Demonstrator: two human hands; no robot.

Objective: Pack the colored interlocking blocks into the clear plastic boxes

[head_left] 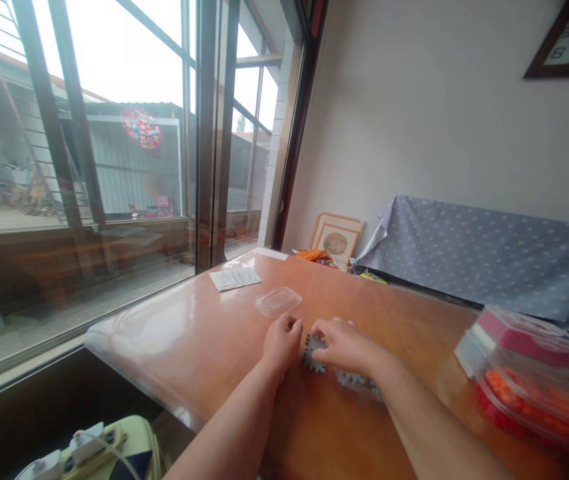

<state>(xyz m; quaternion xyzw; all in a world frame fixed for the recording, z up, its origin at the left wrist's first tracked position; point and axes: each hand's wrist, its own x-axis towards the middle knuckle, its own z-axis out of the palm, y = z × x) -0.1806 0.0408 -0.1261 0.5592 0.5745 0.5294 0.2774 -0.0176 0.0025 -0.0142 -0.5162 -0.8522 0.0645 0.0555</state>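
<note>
Over the middle of the brown table, my left hand [283, 341] has its fingers curled and pressed together; whatever they may hold is too small to make out. Close on its right, my right hand [347, 343] reaches over a grey toothed piece [314, 355], thumb and fingers bent at its upper right edge. Whether those fingers grip the piece is unclear. Partly under my right wrist lies a clear container [357, 381] with grey pieces in it, blurred. A clear plastic lid [278, 301] rests on the table beyond my left hand.
A printed paper [235, 279] lies near the window side of the table [164, 333]. Stacked clear boxes with red and orange contents [534, 393] stand at the right. Behind are a framed picture [337, 241] and a grey dotted cloth [474, 253]. A power strip [89, 447] sits lower left.
</note>
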